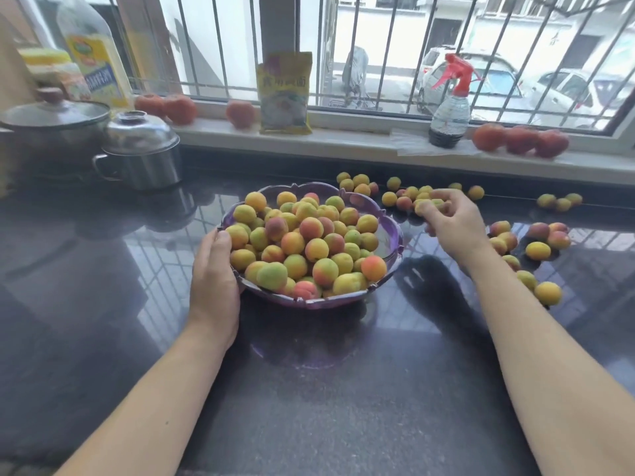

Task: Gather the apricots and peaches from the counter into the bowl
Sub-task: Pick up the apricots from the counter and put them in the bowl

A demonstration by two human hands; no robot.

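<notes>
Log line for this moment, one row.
left hand steadying bowl | right hand grasping loose fruit | more on counter

- Bright daylight comes through the barred window [378,46] beyond both hands.
- The dark counter [309,389] mirrors the bars as glare beside the left hand [214,280].
- The right hand [450,223] is motion-blurred and casts a shadow below itself.
- Wide-angle bending shows at the edges.
</notes>
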